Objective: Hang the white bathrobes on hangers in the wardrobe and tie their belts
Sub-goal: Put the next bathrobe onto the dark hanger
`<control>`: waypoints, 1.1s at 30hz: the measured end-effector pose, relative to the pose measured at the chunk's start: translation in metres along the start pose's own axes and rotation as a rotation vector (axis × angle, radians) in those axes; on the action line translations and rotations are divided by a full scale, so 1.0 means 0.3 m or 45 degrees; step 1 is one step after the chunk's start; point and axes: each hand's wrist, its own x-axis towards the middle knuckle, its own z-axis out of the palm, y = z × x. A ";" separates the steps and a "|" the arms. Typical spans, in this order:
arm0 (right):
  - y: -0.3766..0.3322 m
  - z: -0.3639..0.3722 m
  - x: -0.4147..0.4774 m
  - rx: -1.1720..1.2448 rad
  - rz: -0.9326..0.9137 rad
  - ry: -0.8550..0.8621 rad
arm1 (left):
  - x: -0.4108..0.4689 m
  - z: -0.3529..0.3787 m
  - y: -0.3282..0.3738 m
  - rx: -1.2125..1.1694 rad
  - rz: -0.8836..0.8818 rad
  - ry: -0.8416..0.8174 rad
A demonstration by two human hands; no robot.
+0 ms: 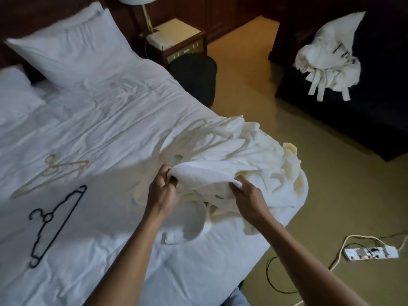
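Fingers (167, 176) of both hands on one bathrobe (242, 155); two hangers (53, 171).

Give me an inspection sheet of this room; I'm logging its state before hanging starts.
Surface: bed, white sheet rumpled.
Job's things: bathrobe bunched at bed edge; second robe heaped on dark sofa; black hanger and pale hanger lying on bed.
Clutter: pillows.
Grippers: left hand and right hand, fingers gripping the bathrobe.
Cables: power strip and cords on floor.
Surroundings: nightstand, lamp; wardrobe not seen.
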 end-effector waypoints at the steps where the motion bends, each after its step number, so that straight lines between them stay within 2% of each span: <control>1: -0.058 0.024 -0.051 0.041 -0.042 0.027 | -0.042 -0.075 0.005 -0.013 0.044 0.034; 5: -0.265 0.167 -0.238 0.111 -0.178 0.031 | -0.205 -0.386 -0.040 -0.146 0.110 0.012; 9: -0.403 0.356 -0.393 -0.058 -0.369 -0.008 | -0.382 -0.659 -0.082 -0.321 0.114 0.111; 11: -0.468 0.464 -0.455 -0.248 -0.488 -0.158 | -0.464 -0.762 -0.070 -0.336 0.108 0.115; 13: -0.548 0.579 -0.519 -0.374 -0.499 -0.313 | -0.532 -0.834 -0.040 -0.310 0.147 0.052; 14: -0.585 0.636 -0.546 -0.344 -0.474 -0.393 | -0.566 -0.863 -0.017 -0.272 0.192 0.024; 17: -0.691 0.741 -0.615 -0.112 -0.396 -0.505 | -0.648 -0.954 0.023 -0.178 0.299 0.106; 20: -0.768 0.745 -0.633 -0.034 -0.495 -0.511 | -0.695 -1.088 -0.041 -0.316 0.263 0.196; 22: -0.812 0.725 -0.650 0.248 -0.487 -0.584 | -0.732 -1.160 -0.110 -0.507 0.223 0.028; 23: -0.835 0.713 -0.660 0.417 -0.456 -0.621 | -0.749 -1.174 -0.144 -0.511 0.194 -0.084; 25: -0.893 0.683 -0.688 0.705 -0.369 -0.701 | -0.772 -1.150 -0.203 -0.386 0.102 -0.308; 26: -0.924 0.668 -0.698 0.800 -0.346 -0.726 | -0.776 -1.122 -0.225 -0.312 0.072 -0.353; 28: -0.986 0.631 -0.697 0.956 -0.248 -0.715 | -0.759 -1.067 -0.260 -0.269 0.053 -0.245; 30: -1.018 0.589 -0.655 1.053 -0.133 -0.677 | -0.721 -1.046 -0.254 -0.382 0.011 0.018; 33: -0.995 0.538 -0.538 0.912 -0.099 -0.619 | -0.663 -1.102 -0.201 -0.614 -0.037 0.411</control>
